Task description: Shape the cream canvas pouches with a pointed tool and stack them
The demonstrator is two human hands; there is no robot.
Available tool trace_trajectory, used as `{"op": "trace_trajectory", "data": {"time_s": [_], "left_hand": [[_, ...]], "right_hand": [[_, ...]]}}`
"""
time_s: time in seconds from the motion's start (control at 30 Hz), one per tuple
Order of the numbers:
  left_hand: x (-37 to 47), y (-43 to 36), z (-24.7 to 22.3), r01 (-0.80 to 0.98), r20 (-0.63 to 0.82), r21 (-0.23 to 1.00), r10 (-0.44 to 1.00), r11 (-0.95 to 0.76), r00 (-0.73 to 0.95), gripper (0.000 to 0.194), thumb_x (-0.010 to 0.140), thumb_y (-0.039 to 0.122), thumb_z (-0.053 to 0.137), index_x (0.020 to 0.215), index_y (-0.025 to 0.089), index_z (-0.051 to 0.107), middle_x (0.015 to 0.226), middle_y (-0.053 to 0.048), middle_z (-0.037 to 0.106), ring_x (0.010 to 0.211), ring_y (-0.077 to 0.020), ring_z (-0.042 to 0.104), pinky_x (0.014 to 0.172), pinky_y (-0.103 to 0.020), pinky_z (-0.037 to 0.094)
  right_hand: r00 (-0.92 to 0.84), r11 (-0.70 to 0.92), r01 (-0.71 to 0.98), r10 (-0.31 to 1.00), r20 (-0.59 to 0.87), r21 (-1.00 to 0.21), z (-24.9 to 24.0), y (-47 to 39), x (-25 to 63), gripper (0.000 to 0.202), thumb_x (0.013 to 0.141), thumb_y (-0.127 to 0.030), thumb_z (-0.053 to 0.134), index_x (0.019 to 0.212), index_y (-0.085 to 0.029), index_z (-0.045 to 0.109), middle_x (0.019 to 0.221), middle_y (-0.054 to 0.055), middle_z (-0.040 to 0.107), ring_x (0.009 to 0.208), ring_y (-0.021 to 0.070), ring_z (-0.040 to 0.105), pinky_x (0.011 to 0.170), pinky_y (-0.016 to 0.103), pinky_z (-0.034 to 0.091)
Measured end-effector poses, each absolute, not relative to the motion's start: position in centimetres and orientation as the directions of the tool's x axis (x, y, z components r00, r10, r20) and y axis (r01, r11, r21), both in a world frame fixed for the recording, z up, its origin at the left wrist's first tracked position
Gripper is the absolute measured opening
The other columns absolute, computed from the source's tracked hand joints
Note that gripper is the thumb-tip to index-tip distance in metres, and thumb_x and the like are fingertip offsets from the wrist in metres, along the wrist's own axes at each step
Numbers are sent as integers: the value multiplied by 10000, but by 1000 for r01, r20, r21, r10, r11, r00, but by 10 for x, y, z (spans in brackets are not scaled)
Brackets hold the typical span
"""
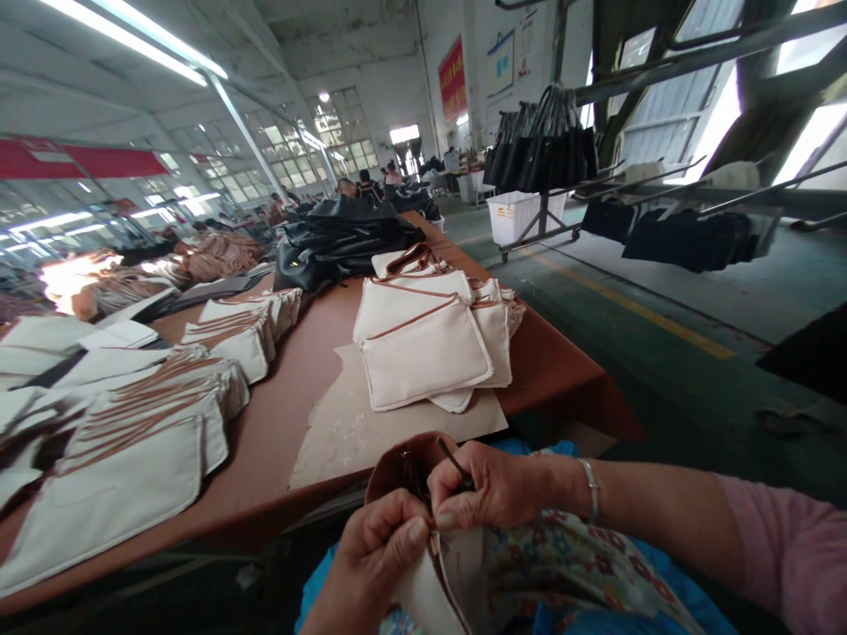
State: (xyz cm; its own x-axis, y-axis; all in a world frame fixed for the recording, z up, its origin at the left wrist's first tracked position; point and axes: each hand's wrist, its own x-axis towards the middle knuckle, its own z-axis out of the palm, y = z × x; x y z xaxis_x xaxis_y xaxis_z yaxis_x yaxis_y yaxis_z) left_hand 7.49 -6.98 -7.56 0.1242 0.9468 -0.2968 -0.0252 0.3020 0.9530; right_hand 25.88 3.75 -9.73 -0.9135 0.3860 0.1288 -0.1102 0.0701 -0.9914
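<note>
On my lap lies a cream fabric pouch with brown edging and a brown part folded back at its top. My left hand pinches the pouch's edge between thumb and fingers. Right beside it, my right hand is closed around a slim dark tool, whose kind I cannot make out. Its thumb and finger press at the same edge, almost touching my left thumb. On the table in front rests a stack of cream pouches with brown trim, set on a sheet of brown cardboard.
The brown-covered table runs away from me. Rows of cream pouches lie along its left side, and black leather pieces are piled farther back. Black bags hang from a rack at right, near a white bin.
</note>
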Motion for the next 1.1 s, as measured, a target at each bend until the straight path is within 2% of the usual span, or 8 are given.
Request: {"op": "trace_trajectory", "data": {"time_s": [0.13,0.3,0.4,0.53,0.67,0.8,0.93,1.1], "left_hand": [[74,-70,-89,-231,-336,898,923,374,188,399,741,475,774,678,174,519,542,62,414,472,-66,283,463,-195,216],[70,-64,-72,-107,-380,907,900,408,212,430,827,541,664,699,146,553,603,42,414,516,-72,292,475,-195,219],[70,-63,-64,-45,-466,875,864,482,189,405,779,484,742,678,149,540,574,42,440,490,-63,303,464,-190,206],[72,-69,-67,-142,-454,870,880,472,142,392,710,463,804,689,149,571,546,39,481,462,-59,330,453,-181,221],[74,-74,-70,-196,-415,881,902,431,118,392,695,450,820,653,148,573,508,55,462,438,-47,317,436,-165,232],[73,-74,-69,-191,-390,894,914,405,109,405,703,455,816,639,150,558,497,63,441,436,-41,302,432,-156,225],[72,-74,-72,-217,-425,874,901,434,91,399,690,433,832,637,142,565,519,60,441,452,-41,309,437,-158,216],[73,-76,-79,-285,-523,794,843,536,128,344,634,361,887,762,112,688,610,-3,599,484,-58,459,475,-158,297]], "right_hand": [[-920,-14,-69,387,58,-998,-102,37,256,358,807,-437,677,752,-93,598,612,-50,441,560,52,348,510,182,276],[-925,-8,-89,371,80,-996,-98,40,253,316,811,-383,678,732,-91,588,606,-57,428,564,44,337,511,175,279],[-926,0,-56,375,52,-998,-92,42,253,327,812,-401,679,729,-97,591,585,-61,428,531,39,360,480,160,301],[-935,-188,59,334,-120,-980,-83,48,257,429,872,-540,572,876,-114,620,637,-53,502,366,12,360,327,148,258],[-935,-244,79,318,-157,-966,-75,53,262,436,852,-537,610,904,-105,633,716,-35,556,327,-9,366,275,141,229],[-946,-243,106,274,-173,-964,-73,53,263,315,808,-409,699,884,-112,628,539,-86,452,333,11,340,299,134,233],[-947,-221,118,268,-176,-968,-78,52,261,226,806,-333,676,889,-131,619,521,-91,425,350,27,337,321,141,245],[-954,-37,134,266,-139,-990,-88,50,255,235,836,-356,629,897,-130,617,587,-60,480,450,41,378,424,156,300]]}}
